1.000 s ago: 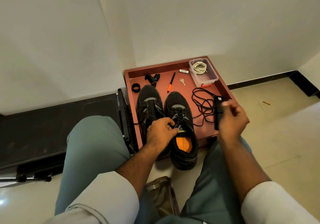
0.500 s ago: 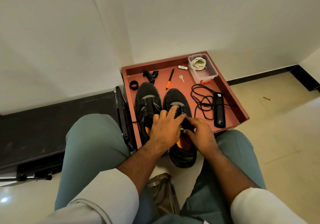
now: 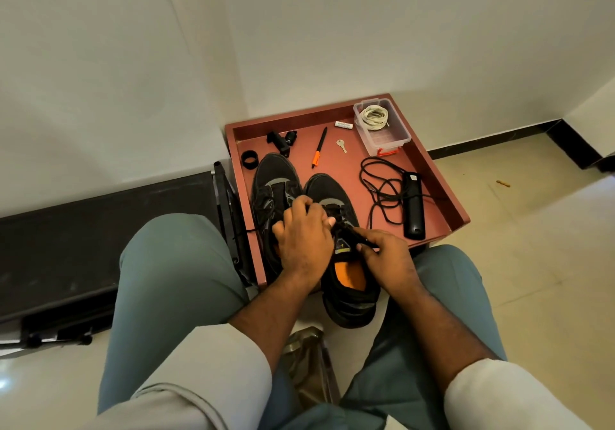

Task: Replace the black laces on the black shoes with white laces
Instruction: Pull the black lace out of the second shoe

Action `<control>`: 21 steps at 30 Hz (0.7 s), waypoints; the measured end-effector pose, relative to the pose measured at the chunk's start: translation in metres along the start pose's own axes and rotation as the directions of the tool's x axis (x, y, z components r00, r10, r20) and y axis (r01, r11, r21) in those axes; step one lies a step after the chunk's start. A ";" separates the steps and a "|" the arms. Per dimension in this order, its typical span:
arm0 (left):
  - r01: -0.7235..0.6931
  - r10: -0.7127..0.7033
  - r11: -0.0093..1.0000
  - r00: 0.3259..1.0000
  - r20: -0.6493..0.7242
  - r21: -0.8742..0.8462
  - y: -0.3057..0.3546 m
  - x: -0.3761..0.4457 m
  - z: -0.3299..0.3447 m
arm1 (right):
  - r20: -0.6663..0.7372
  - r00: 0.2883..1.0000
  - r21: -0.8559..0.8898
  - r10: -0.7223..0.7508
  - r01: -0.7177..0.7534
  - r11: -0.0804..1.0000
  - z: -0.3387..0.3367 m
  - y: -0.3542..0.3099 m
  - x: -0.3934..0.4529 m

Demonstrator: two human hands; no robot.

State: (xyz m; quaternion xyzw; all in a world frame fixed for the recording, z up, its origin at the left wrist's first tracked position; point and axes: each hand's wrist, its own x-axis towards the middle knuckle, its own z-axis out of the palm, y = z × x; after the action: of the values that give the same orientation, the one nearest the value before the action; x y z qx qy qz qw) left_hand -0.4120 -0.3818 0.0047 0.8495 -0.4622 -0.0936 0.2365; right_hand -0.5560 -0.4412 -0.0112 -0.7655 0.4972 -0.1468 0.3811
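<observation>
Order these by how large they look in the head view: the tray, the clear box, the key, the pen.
1. Tray, by far the largest.
2. Clear box.
3. Pen, long but thin.
4. Key, the smallest.
All lie at a similar distance, so the order is safe.

Plain room corner in a home: white walls [image 3: 332, 30], tiled floor [image 3: 532, 263], black skirting [image 3: 492, 137].

The person wears a white top whose sleeves [image 3: 213, 359] are rolled up above bare forearms. Muted grey-green trousers [image 3: 176, 280] cover both legs. Both hands are bare, without rings or watch.
</observation>
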 end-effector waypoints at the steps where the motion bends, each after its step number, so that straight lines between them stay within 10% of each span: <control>1: -0.001 0.001 1.000 1.000 -0.006 0.008 0.001 0.000 0.000 | 0.005 1.000 -0.004 0.003 -0.003 1.000 0.001 0.001 0.000; 7: -0.267 0.214 0.950 0.935 0.282 0.165 0.003 0.002 -0.007 | 0.015 0.999 0.021 -0.031 0.030 0.999 0.001 0.003 -0.003; 11: -0.266 0.233 0.955 0.946 0.225 0.131 0.004 -0.001 -0.004 | 0.022 0.999 0.023 -0.030 0.030 0.999 0.001 0.002 -0.003; 18: 0.226 -0.290 0.904 0.948 -0.132 -0.364 -0.007 0.006 -0.007 | -0.026 1.000 0.063 0.002 0.000 0.998 -0.001 0.001 0.001; 21: 0.141 -0.156 0.968 0.986 -0.059 -0.207 -0.006 0.006 -0.010 | -0.011 1.000 0.046 -0.015 0.015 0.999 0.001 0.002 0.000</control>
State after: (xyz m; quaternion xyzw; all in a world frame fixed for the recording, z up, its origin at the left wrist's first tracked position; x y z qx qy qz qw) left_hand -0.4002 -0.3810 0.0103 0.8561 -0.3763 -0.1259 0.3310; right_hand -0.5568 -0.4407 -0.0136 -0.7593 0.4900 -0.1652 0.3951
